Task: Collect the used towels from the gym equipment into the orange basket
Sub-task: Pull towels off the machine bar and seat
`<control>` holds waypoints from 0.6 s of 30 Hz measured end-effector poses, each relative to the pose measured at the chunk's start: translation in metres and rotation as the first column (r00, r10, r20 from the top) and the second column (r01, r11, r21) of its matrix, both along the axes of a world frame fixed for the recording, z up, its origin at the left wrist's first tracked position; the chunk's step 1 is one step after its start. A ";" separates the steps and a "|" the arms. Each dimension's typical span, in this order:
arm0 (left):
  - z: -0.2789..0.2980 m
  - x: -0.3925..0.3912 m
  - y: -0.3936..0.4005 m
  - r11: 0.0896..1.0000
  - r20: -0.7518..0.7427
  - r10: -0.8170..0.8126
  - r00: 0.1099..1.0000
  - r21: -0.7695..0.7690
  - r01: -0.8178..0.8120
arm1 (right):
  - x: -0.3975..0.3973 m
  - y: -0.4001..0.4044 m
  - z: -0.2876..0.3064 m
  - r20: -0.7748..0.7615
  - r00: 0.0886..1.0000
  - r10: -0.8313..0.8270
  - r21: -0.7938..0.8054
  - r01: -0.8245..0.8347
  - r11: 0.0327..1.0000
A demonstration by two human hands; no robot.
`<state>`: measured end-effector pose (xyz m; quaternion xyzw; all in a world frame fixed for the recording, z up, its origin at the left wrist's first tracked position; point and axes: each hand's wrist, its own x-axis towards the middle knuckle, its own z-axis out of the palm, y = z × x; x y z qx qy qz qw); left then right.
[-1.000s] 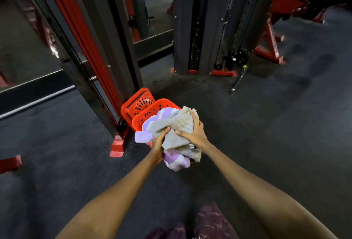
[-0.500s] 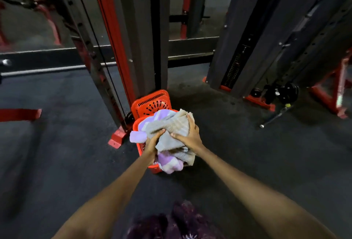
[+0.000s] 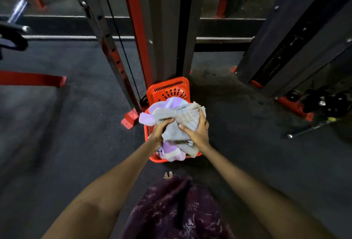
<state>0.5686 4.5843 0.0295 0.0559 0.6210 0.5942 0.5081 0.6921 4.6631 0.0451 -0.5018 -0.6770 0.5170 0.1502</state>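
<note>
Left hand and right hand both squeezing grey towel, fingers curled tight into it. Purple towel bunching underneath, over orange basket.

**Head camera, steep downward look**

Worn on the head, aimed forward and down along both forearms. Close over the orange basket on the dark floor; wide-angle, bending the machine posts at the frame's top.
</note>
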 end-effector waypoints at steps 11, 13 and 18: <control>-0.047 -0.038 0.038 0.989 0.274 -0.035 0.961 -0.129 0.072 | -0.035 0.052 -0.061 0.152 0.988 0.034 -0.113 -0.017 0.993; -0.061 -0.045 0.039 0.989 0.315 -0.038 0.948 -0.121 0.080 | -0.042 0.064 -0.078 0.237 0.963 0.125 -0.206 -0.076 0.976; -0.116 -0.069 0.053 0.956 0.052 -0.026 0.998 -0.290 0.041 | -0.051 0.080 -0.119 0.439 0.790 0.427 -0.264 -0.341 0.902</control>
